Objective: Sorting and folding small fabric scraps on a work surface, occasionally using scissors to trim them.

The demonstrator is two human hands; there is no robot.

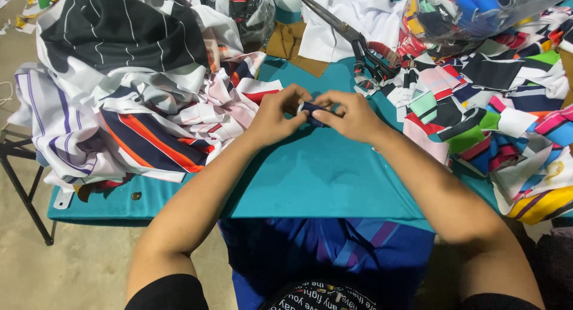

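Teal table (310, 178), cloth heaps either side. Both my left hand (276, 114) and right hand (352, 116) pinch a small dark cloth piece (311, 110) just below the scissors (349, 35).

Bare concrete floor (77, 262) along the left and bottom left of the frame, kinda dusty grey. Counter (322, 172) in the middle, wrapped in teal cloth. Black metal stand legs (24, 184) at the left edge. Flat, even light, soft shadows only.

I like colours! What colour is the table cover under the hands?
Teal, plain. The table cover shows best in the head view.
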